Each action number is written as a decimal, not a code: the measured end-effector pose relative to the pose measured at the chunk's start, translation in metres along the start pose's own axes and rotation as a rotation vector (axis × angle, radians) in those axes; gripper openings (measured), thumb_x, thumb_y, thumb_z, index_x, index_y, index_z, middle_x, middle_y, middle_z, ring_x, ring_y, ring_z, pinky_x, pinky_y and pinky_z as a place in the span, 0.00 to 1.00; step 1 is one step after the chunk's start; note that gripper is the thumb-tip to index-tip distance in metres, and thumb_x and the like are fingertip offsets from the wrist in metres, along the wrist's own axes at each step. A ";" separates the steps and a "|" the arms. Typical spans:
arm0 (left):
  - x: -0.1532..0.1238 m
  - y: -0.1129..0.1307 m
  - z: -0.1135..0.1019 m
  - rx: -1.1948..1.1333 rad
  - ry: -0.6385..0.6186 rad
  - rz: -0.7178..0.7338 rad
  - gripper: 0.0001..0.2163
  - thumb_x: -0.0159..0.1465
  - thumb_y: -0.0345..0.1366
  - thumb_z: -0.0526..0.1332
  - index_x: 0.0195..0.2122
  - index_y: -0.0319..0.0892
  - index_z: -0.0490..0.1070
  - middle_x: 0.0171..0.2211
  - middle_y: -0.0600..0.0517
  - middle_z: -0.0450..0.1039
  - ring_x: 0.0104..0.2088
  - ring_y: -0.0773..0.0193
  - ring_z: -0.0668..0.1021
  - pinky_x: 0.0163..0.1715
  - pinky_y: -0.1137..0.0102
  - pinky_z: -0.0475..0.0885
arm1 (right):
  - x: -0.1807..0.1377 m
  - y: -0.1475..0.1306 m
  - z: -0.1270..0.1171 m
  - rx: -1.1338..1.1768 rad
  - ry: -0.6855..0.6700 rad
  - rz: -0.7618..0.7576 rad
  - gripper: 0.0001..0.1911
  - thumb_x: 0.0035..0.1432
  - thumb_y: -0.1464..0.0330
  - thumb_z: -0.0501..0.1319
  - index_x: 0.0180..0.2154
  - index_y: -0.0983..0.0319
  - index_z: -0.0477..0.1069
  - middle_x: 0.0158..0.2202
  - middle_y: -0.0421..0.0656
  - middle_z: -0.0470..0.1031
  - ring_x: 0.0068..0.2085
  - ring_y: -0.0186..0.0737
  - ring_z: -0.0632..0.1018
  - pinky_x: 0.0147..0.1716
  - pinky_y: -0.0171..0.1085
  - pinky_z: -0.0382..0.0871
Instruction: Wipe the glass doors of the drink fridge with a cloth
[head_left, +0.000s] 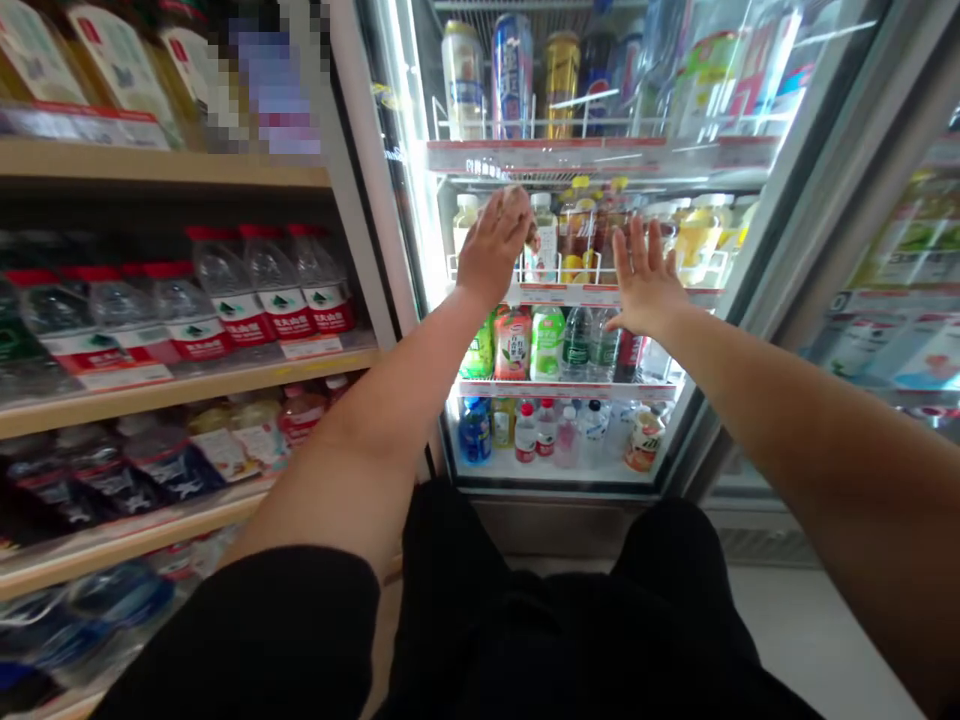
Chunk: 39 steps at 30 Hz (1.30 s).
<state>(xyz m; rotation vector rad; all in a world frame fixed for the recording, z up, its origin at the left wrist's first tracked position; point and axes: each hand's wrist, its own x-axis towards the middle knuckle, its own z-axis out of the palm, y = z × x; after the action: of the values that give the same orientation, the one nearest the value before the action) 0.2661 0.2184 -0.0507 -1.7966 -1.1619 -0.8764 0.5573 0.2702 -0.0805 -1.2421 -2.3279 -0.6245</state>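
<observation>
Both my arms reach into an open drinks fridge (420,250). My left hand (493,245) is curled around the top of a bottle (541,235) on the second shelf, its fingers closed near the cap. My right hand (645,280) is spread flat with fingers apart, held in front of the amber and yellow bottles (592,235) on the same shelf, holding nothing. Below that shelf stand green, pink and clear bottles (546,345). Cans (512,75) line the top shelf.
Wooden shelves (187,385) on the left carry rows of red-capped water bottles (225,295) and other drinks. The fridge's glass door (795,200) swings open at right, beside a second cooler (900,300). The bottom fridge shelf holds small bottles (551,430). Pale floor lies at lower right.
</observation>
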 end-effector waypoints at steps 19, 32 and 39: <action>-0.021 0.025 0.013 -0.036 -0.142 0.101 0.20 0.77 0.35 0.47 0.66 0.44 0.68 0.76 0.48 0.50 0.78 0.54 0.43 0.78 0.50 0.44 | -0.004 -0.005 -0.006 0.015 0.001 0.023 0.76 0.52 0.48 0.71 0.75 0.63 0.15 0.78 0.53 0.14 0.76 0.70 0.24 0.72 0.74 0.36; -0.005 0.013 0.001 -0.070 -0.093 0.049 0.17 0.78 0.38 0.48 0.59 0.48 0.74 0.71 0.54 0.64 0.75 0.53 0.57 0.77 0.47 0.50 | -0.008 -0.010 -0.012 0.024 -0.001 0.030 0.72 0.55 0.47 0.69 0.76 0.64 0.18 0.78 0.54 0.16 0.76 0.70 0.25 0.73 0.72 0.35; 0.010 0.009 -0.017 -0.069 -0.105 0.082 0.20 0.77 0.32 0.45 0.62 0.48 0.71 0.75 0.57 0.53 0.77 0.61 0.51 0.76 0.54 0.57 | -0.005 -0.003 -0.007 0.039 -0.008 0.017 0.73 0.55 0.45 0.68 0.75 0.63 0.15 0.78 0.54 0.15 0.76 0.71 0.25 0.72 0.74 0.35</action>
<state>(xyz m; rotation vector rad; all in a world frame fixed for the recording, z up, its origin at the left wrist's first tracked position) 0.2758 0.2048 -0.0372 -1.9523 -1.1266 -0.7906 0.5581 0.2614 -0.0785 -1.2482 -2.3225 -0.5670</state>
